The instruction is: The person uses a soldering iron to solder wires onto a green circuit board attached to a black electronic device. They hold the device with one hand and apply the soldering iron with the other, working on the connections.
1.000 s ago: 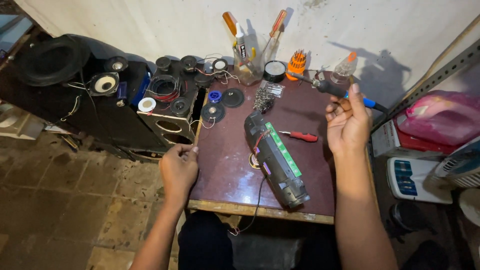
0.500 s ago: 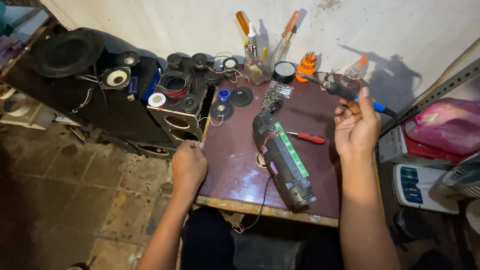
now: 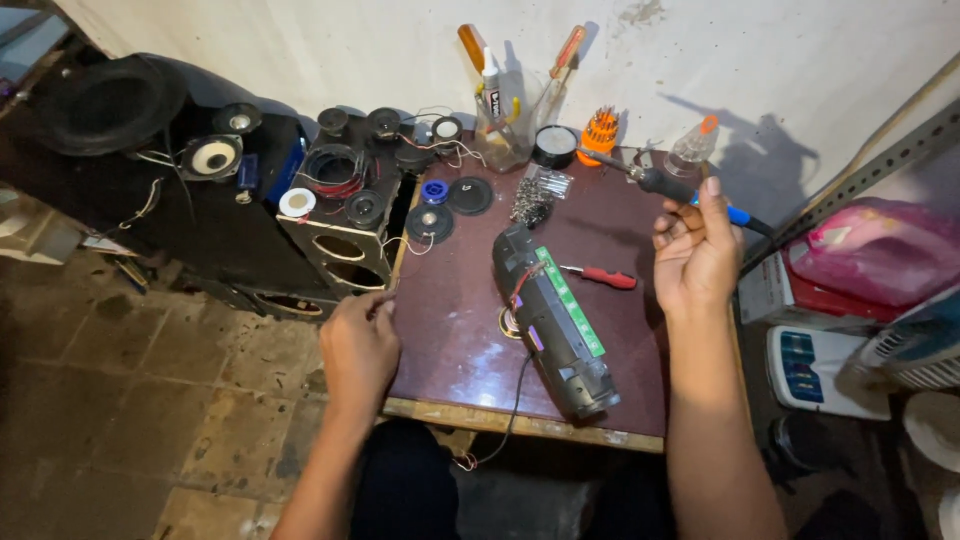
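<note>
Fingers of the right hand clamp a soldering iron above the table's far right corner, while the left hand pinches together at its left edge, near the opened speaker.

Light is hard and comes from the near side, low and slightly left, since every shadow falls up and to the right on the wall. The right hand and its soldering iron throw a large, sharp-edged dark shadow on the wall just beyond them. The wall is bright, close to washed out. The table shows a soft sheen beside the left hand. Left of that hand, the floor and black speaker sink into gloom with little detail. Focus is fair in the middle; the edges bend and soften, and the corners darken.
</note>
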